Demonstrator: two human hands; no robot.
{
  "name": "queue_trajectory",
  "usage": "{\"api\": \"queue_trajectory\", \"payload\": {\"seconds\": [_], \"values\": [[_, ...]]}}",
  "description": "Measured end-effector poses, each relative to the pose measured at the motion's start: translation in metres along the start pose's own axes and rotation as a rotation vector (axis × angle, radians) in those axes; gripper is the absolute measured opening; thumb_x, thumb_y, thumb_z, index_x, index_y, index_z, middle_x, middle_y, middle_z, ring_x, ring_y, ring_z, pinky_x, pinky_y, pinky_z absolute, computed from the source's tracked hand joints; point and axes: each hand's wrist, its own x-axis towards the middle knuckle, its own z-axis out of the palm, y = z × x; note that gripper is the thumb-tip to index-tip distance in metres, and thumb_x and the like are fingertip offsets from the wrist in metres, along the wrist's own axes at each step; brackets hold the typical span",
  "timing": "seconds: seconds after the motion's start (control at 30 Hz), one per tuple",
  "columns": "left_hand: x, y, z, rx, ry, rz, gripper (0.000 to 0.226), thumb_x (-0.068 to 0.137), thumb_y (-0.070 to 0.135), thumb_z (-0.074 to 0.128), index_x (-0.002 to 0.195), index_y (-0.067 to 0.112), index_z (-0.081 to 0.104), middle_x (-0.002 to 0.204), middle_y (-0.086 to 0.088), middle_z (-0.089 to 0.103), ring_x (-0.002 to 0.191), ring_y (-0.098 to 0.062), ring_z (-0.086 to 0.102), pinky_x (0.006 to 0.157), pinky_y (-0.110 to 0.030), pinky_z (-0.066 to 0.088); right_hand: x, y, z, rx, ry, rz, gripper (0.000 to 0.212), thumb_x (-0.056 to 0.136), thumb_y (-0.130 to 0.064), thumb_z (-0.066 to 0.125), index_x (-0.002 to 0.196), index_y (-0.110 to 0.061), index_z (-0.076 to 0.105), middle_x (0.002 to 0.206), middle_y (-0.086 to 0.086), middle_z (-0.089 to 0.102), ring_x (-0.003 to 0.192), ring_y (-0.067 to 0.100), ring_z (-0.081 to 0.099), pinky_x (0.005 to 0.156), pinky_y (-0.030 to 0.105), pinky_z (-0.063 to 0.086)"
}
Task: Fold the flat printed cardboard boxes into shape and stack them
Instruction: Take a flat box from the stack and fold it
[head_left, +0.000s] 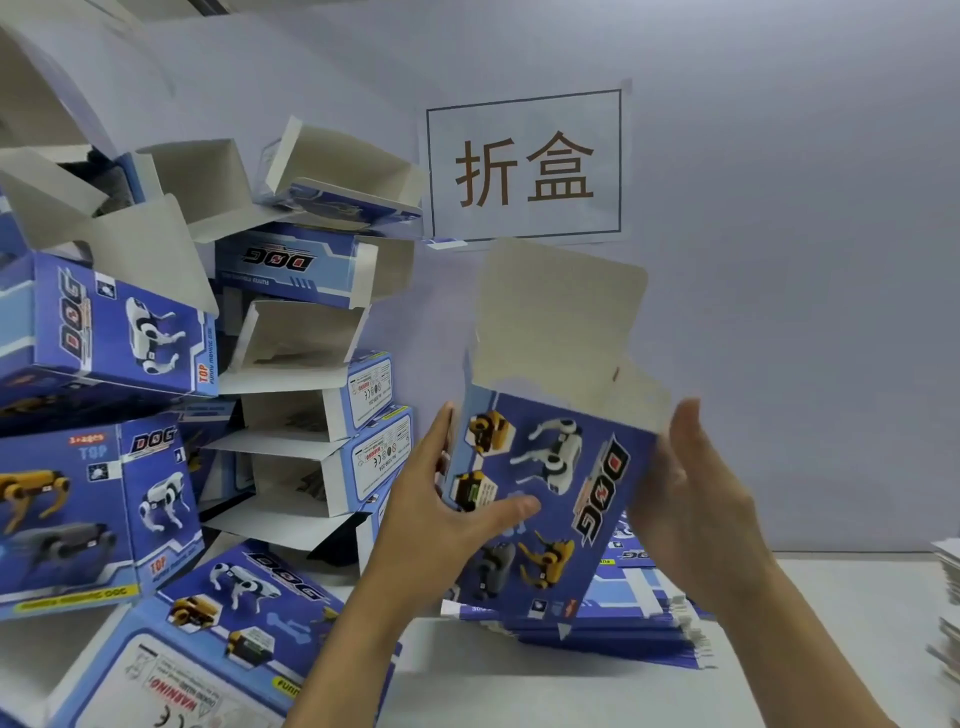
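Your left hand (441, 499) grips the blue printed box (545, 499) from its left side, thumb lying across the printed face and the other fingers curled behind the edge. Your right hand (696, 499) has straight, close-set fingers pressed flat against the box's right side. Between your palms the box stands tilted, opened into shape, with its top flap (561, 306) raised above your fingertips. Just below your wrists lies a stack of flat boxes (623, 618) on the white table (519, 691). Left of your left hand rises a loose pile of folded boxes (171, 415) with open flaps. Beyond your fingertips, a paper sign (524, 166) hangs on the wall (779, 260).
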Motion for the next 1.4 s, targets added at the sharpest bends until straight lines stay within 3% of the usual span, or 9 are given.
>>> {"api": "queue_trajectory", "payload": {"seconds": [0.13,0.23,0.33,0.53,0.73,0.83,0.93,1.07,1.4], "values": [[0.0,0.005,0.01,-0.158,0.062,-0.001,0.06,0.067,0.045,0.076,0.123,0.028,0.062,0.105,0.014,0.075,0.098,-0.004,0.07,0.074,-0.012,0.054,-0.001,0.02,0.01,-0.235,-0.012,0.029,0.114,0.059,-0.081,0.069,0.154,-0.042,0.019,0.141,-0.014,0.055,0.123,0.006,0.059,0.103,0.034,0.051],[-0.001,0.006,0.018,-0.2,0.103,0.003,0.039,0.074,0.044,0.071,0.11,0.029,0.066,0.096,0.012,0.077,0.09,-0.005,0.073,0.071,-0.016,0.057,0.001,0.035,0.024,-0.249,0.147,-0.049,0.103,0.068,-0.068,0.078,0.15,-0.043,0.022,0.125,-0.022,0.06,0.106,-0.011,0.062,0.074,0.008,0.053],[0.0,0.006,0.025,-0.21,0.134,0.015,0.028,0.078,0.042,0.067,0.103,0.031,0.065,0.089,0.015,0.076,0.082,-0.003,0.073,0.062,-0.013,0.054,0.003,0.042,0.024,-0.228,0.281,-0.091,0.098,0.063,-0.061,0.074,0.144,-0.051,0.02,0.125,-0.015,0.061,0.107,-0.004,0.064,0.07,0.01,0.054],[0.001,0.004,0.035,-0.194,0.19,0.069,0.042,0.076,0.045,0.069,0.115,0.042,0.054,0.1,0.04,0.066,0.096,0.017,0.062,0.068,-0.003,0.049,0.003,0.034,0.01,-0.167,0.165,-0.012,0.09,0.069,-0.061,0.071,0.148,-0.04,0.033,0.132,-0.002,0.063,0.119,0.025,0.063,0.096,0.053,0.054],[-0.001,-0.002,0.034,-0.008,0.085,0.116,0.091,0.067,0.068,0.069,0.143,0.058,0.021,0.12,0.062,0.037,0.115,0.033,0.037,0.08,0.006,0.038,0.002,0.025,0.014,-0.158,0.35,-0.147,0.08,0.073,-0.077,0.061,0.143,-0.057,0.029,0.145,-0.011,0.052,0.129,0.015,0.056,0.106,0.043,0.049],[-0.001,-0.002,0.034,0.034,0.024,0.095,0.084,0.064,0.086,0.061,0.134,0.074,0.017,0.138,0.048,0.039,0.127,0.02,0.039,0.095,-0.005,0.042,0.003,0.029,0.015,-0.156,0.403,-0.202,0.071,0.081,-0.063,0.062,0.143,-0.042,0.036,0.134,-0.003,0.062,0.117,0.021,0.065,0.092,0.045,0.058],[-0.002,0.0,0.035,-0.071,0.146,0.083,0.069,0.069,0.08,0.061,0.131,0.069,0.033,0.142,0.015,0.05,0.13,-0.003,0.049,0.103,-0.036,0.051,0.003,0.033,0.02,-0.138,0.376,-0.223,0.066,0.078,-0.055,0.065,0.138,-0.044,0.041,0.12,-0.006,0.068,0.101,0.011,0.071,0.07,0.024,0.06],[0.0,0.009,0.029,-0.267,0.276,0.136,0.083,0.065,0.073,0.074,0.137,0.062,0.033,0.15,0.013,0.044,0.135,-0.028,0.051,0.105,-0.055,0.046,-0.001,0.035,0.038,-0.15,0.223,-0.244,0.066,0.082,-0.046,0.069,0.14,-0.044,0.037,0.107,-0.014,0.072,0.09,0.008,0.074,0.063,0.019,0.058],[0.0,0.015,0.02,-0.269,0.262,0.212,0.068,0.076,0.05,0.076,0.137,0.04,0.049,0.128,0.001,0.066,0.109,-0.025,0.07,0.077,-0.038,0.062,-0.001,0.033,0.044,-0.166,0.267,-0.232,0.089,0.072,-0.057,0.074,0.144,-0.061,0.02,0.121,-0.026,0.063,0.125,0.02,0.059,0.09,0.049,0.058]]}}
